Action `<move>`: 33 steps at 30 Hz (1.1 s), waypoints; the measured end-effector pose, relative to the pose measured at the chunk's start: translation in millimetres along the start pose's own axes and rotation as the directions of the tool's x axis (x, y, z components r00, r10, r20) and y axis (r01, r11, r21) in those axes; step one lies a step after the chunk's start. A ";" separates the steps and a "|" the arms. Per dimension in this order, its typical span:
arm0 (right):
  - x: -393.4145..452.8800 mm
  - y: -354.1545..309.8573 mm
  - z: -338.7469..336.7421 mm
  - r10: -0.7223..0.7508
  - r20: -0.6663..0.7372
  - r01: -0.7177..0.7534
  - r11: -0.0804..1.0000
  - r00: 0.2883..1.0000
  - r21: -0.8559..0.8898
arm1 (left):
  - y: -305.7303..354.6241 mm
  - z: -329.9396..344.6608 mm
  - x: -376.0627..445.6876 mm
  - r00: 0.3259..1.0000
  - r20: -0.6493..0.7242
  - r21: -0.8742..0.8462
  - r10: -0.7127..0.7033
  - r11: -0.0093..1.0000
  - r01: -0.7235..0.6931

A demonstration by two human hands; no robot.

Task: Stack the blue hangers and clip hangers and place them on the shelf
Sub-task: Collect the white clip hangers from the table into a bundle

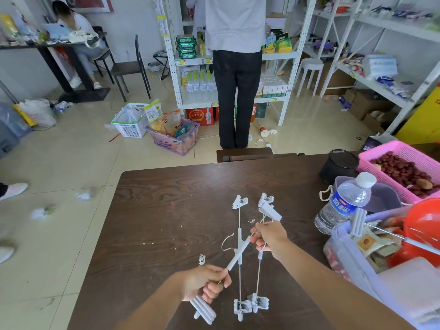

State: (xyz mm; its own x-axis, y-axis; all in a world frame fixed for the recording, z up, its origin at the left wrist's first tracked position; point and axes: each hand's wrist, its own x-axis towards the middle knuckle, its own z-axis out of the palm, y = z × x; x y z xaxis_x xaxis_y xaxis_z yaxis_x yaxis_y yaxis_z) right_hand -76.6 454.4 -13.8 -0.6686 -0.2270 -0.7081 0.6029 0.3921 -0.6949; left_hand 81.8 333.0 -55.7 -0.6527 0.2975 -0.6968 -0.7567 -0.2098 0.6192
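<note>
— While we leaned over the dark table point(166, 210), our left hand point(204, 283) was clamped on the lower end of a pale clip hanger point(239, 252), its clip sticking out just below the fist.

— And our right hand point(270, 235)?

— Closed around the upper wire of the same hanger. Two more clip hangers point(240, 277) lay on the table between and under our hands, clips beyond and nearer us.
</note>
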 end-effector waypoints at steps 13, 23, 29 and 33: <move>-5.4 -3.7 -2.3 -0.069 0.125 0.080 0.993 0.990 -0.087 | 4.3 0.7 2.7 0.995 -0.096 -0.399 0.034 0.914 -0.069; -14.2 -1.7 -9.8 -0.124 0.274 0.158 0.982 0.954 -0.107 | 18.3 11.1 27.0 0.849 -0.517 -0.746 -0.111 0.545 -0.382; -21.3 -2.1 -12.8 -0.149 0.259 0.180 0.979 0.954 -0.097 | 43.8 7.1 -4.2 0.734 -0.649 -0.407 0.200 0.723 -0.558; -21.9 -1.4 -7.1 -0.157 0.220 0.171 0.984 0.963 -0.044 | 67.6 23.5 -36.0 0.781 -0.528 0.032 0.333 0.927 -0.374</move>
State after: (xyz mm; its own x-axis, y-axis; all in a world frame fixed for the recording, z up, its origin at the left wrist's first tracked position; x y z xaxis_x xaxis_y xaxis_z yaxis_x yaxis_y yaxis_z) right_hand -65.9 465.1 3.6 -0.6427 -0.4764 -0.6000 0.4598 0.3866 -0.7994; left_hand 55.1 329.9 19.7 -0.7822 -0.3291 -0.5290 -0.4564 -0.2754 0.8461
